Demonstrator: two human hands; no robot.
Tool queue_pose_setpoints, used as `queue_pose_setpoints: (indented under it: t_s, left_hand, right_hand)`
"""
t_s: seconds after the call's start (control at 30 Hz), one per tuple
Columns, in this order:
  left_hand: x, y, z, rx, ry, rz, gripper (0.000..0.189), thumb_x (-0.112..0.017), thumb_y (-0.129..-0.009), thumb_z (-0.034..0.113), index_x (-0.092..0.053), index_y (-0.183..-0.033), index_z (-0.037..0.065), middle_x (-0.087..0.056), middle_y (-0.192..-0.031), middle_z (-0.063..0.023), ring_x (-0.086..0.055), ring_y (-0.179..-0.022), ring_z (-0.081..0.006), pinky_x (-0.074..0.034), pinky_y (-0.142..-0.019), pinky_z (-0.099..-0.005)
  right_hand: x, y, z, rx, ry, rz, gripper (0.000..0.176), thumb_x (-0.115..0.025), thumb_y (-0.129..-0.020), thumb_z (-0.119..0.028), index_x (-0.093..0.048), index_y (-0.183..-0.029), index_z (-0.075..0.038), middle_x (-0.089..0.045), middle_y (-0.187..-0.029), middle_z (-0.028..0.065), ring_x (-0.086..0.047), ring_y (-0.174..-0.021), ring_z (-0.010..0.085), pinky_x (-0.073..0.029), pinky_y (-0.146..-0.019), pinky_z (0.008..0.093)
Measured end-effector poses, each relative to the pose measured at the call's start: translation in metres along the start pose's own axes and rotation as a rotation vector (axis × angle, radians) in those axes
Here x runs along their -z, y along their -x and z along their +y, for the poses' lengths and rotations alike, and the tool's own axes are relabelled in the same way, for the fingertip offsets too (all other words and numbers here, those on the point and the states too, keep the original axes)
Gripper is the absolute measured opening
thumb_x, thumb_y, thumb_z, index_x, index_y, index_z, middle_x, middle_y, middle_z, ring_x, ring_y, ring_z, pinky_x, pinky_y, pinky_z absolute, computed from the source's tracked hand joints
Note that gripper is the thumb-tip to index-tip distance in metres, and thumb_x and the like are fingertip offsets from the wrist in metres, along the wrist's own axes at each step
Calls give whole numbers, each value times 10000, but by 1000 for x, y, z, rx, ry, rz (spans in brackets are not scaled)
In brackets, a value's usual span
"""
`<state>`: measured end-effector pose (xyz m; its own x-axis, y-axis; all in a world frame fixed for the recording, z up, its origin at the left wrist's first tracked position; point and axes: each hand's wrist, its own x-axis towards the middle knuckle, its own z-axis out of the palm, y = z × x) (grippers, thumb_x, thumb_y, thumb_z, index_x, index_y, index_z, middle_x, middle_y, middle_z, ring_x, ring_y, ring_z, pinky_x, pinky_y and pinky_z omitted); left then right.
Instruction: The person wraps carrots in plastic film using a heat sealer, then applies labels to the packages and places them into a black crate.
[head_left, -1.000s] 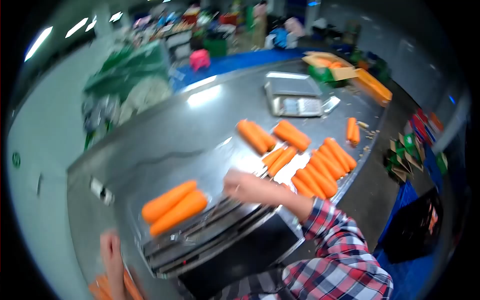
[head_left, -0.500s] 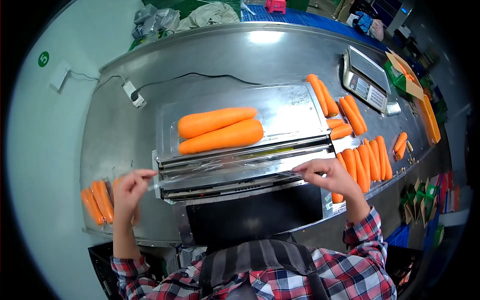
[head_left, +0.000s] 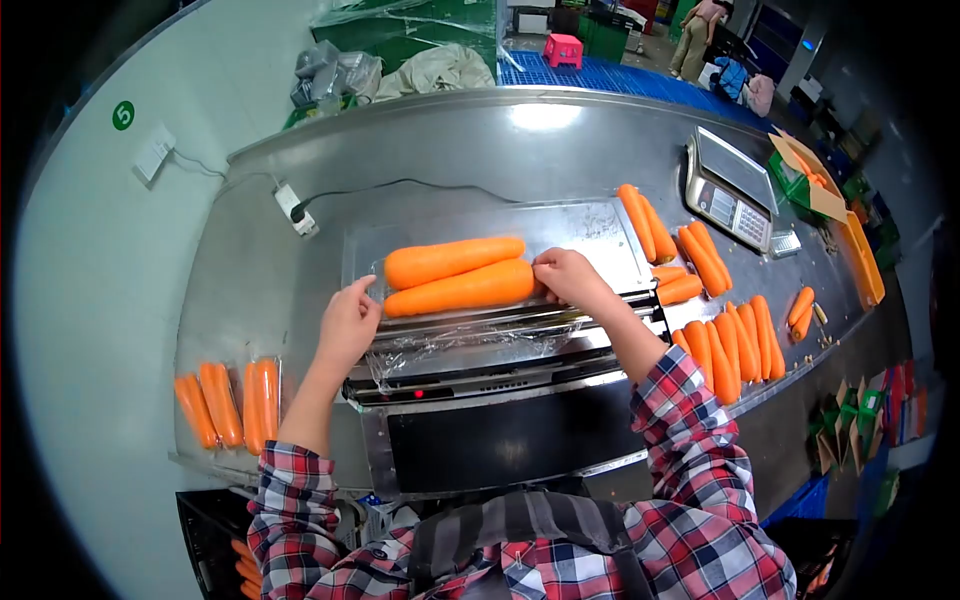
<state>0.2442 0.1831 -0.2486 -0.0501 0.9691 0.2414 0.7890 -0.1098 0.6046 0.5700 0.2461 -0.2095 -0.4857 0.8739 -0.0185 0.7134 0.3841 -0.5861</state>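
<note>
Two large carrots [head_left: 455, 278] lie side by side on the metal top [head_left: 600, 225] of a film wrapping machine, with a clear tray edge showing at their left end. My left hand [head_left: 350, 322] is at that end, fingers curled and thumb and index fingertips close to the tray edge. At the carrots' right end, my right hand [head_left: 575, 280] has its fingertips pinched together against the tip of the nearer carrot. What either pinch holds is too small to make out. Crumpled clear film [head_left: 440, 352] lies over the rollers in front of the carrots.
Wrapped carrots [head_left: 262, 400] lie at the left; several more carrots [head_left: 735, 345] line the right side. A digital scale [head_left: 735, 190] stands at the back right, near an orange crate [head_left: 862, 258]. A power strip [head_left: 296, 210] with a black cable lies behind. A person [head_left: 695, 40] stands far off.
Both hands have moved from the machine's front roller area up to the two ends of the carrots. The film at the rollers is now crumpled, and a red light shows on the machine's front.
</note>
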Motion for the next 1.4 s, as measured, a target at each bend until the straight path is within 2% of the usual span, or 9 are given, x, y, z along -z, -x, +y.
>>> queue_pose_setpoints:
  t_s: [0.13,0.37,0.57,0.87,1.0,1.1,1.13,1.2,1.4]
  left_hand:
    - [-3,-16,1,218,326,-68,423,-520,-749,1,-542,-1166,76,-514,-756,-47,-519,-648,-158,-451,-630,-287]
    - [13,-10,17,-43,263,-5,506,-452,-746,-82,-534,-1209,106,-379,-746,-20,-396,-634,-114,-367,-604,-209]
    - [49,70,67,-22,220,-23,499,-424,-765,-110,-529,-1215,79,-363,-771,-24,-383,-673,-100,-332,-595,-195]
    - [-2,209,39,50,226,-234,430,-507,-776,-67,-525,-1190,44,-443,-861,-75,-470,-745,-144,-406,-664,-227]
    - [8,201,58,445,379,-242,526,-614,-740,-41,-487,-1241,56,-502,-719,-38,-491,-609,-125,-427,-581,-234]
    - [18,172,13,6,33,200,107,-585,-814,22,-598,-917,-2,-557,-741,-95,-532,-665,-209,-439,-619,-299]
    - [27,153,11,27,53,286,67,-568,-828,21,-593,-882,-10,-561,-771,-112,-542,-722,-220,-435,-665,-305]
    - [33,110,-9,87,97,373,115,-539,-864,77,-592,-917,-10,-579,-817,-108,-563,-793,-207,-440,-723,-280]
    - [9,35,-51,479,602,204,223,-595,-839,207,-573,-872,-12,-594,-725,-43,-547,-650,-82,-428,-576,-212]
  right_hand:
    - [-19,-8,17,21,-32,102,169,-516,-821,-99,-543,-933,25,-576,-650,55,-545,-530,115,-444,-465,236]
    - [-7,9,-8,-189,-338,203,137,-513,-810,-44,-506,-926,28,-569,-643,50,-533,-547,102,-436,-506,242]
    - [-8,113,-43,-102,-353,254,133,-511,-822,-32,-493,-946,11,-545,-660,36,-489,-583,73,-414,-536,231]
    - [-95,220,-19,-474,-539,9,180,-550,-840,-77,-497,-989,10,-604,-700,74,-589,-596,117,-477,-552,254]
    - [-48,203,-5,-397,-452,-123,149,-552,-851,-113,-610,-922,5,-619,-696,87,-611,-560,131,-494,-531,250]
    - [-11,167,44,-72,-61,481,126,-518,-830,0,-573,-942,13,-582,-751,85,-603,-693,161,-484,-593,285]
    - [7,150,50,-285,34,471,229,-538,-814,1,-535,-1043,18,-587,-879,147,-602,-811,252,-487,-697,322]
    - [20,125,77,-109,444,561,447,-535,-796,-58,-414,-1217,27,-501,-1126,233,-515,-999,382,-440,-852,397]
    - [28,106,99,-230,366,518,229,-526,-788,-44,-525,-1002,37,-558,-1015,212,-559,-903,370,-453,-806,399]
